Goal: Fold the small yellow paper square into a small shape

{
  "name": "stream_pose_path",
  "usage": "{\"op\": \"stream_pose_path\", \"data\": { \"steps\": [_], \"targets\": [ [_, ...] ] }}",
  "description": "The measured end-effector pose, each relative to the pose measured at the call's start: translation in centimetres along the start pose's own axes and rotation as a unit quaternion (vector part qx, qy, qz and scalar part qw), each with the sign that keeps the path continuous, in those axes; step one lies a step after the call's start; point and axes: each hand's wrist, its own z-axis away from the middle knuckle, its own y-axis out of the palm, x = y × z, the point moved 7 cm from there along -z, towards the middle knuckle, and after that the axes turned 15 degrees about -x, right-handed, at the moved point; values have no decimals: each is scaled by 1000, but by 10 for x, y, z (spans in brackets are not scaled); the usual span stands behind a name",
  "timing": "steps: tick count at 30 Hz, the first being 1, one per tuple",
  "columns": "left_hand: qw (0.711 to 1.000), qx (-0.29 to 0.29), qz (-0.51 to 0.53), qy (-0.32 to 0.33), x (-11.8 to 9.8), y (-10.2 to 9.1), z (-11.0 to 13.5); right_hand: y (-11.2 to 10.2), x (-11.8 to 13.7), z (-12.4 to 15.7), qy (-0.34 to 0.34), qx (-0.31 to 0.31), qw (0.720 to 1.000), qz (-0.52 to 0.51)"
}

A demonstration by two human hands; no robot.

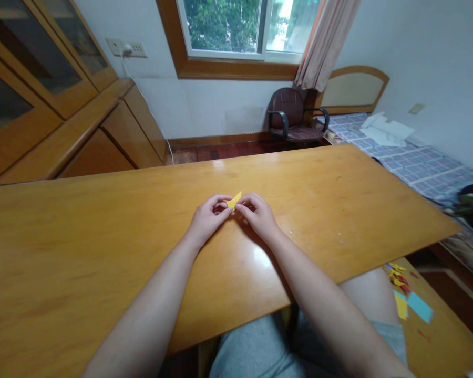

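A small piece of folded yellow paper is pinched between my two hands, just above the middle of the wooden table. My left hand grips its left side, thumb in front and fingers curled behind. From the right, my right hand closes on the other side with thumb and index finger. One pointed end of the paper sticks up between the hands. My fingers cover its lower part, so its full folded shape is hidden.
On a lower wooden surface at the right lie several small folded paper pieces, a light blue paper sheet and a yellow sheet. Beyond the table stand a brown armchair, a bed and a wooden cabinet.
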Motion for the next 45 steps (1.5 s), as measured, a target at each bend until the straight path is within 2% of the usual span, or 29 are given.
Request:
{"op": "stream_pose_path", "data": {
  "steps": [8, 23, 30, 38, 45],
  "targets": [
    [1000, 5, -26, 16, -6, 1, 3, 0, -3, 0, 6, -4, 1000, 3],
    [1000, 9, -26, 10, -2, 1, 0, 1, -1, 0, -26, -5, 999, 28],
    [1000, 18, -11, -11, -2, 2, -1, 0, -5, 1, 16, -14, 1000, 10],
    [998, 19, 27, -52, -1, 2, -3, 3, -24, 3, 98, -32, 988, -111],
    [998, 12, 21, -51, -2, 1, -3, 7, -22, 4, 117, -4, 983, -139]
  ]
}}
